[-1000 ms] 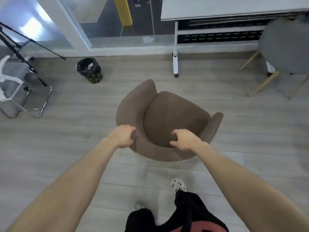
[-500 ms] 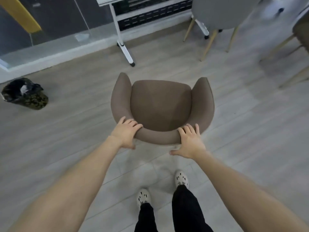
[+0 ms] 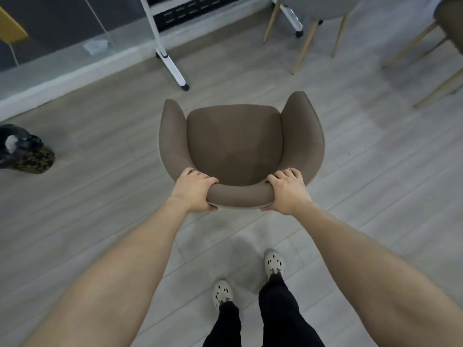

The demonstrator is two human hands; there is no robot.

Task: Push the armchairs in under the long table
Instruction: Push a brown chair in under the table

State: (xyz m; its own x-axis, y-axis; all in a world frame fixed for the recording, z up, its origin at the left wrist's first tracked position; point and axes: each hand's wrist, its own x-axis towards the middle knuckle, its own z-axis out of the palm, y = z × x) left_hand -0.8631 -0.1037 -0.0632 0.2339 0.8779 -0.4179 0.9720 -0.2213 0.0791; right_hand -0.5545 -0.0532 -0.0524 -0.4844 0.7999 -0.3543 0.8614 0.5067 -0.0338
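A brown armchair (image 3: pixel 234 144) stands on the wood floor right in front of me, its open front facing away toward the long table's white leg (image 3: pixel 170 63). My left hand (image 3: pixel 194 190) is wrapped around the left part of the backrest's top edge. My right hand (image 3: pixel 288 190) grips the same edge on the right. The tabletop itself is out of view above the frame. The chair stands short of the table leg, with bare floor between them.
A grey chair with wooden legs (image 3: pixel 310 38) stands at the table, upper right. Another brown chair's edge (image 3: pixel 451 26) shows at far right. A dark camouflage bin (image 3: pixel 23 151) sits on the floor at left. A glass wall with a pale sill (image 3: pixel 62 78) runs along the left.
The armchair has turned from angled to square toward the table. Both hands went from resting on the backrest with fingers spread to clasping its top edge.
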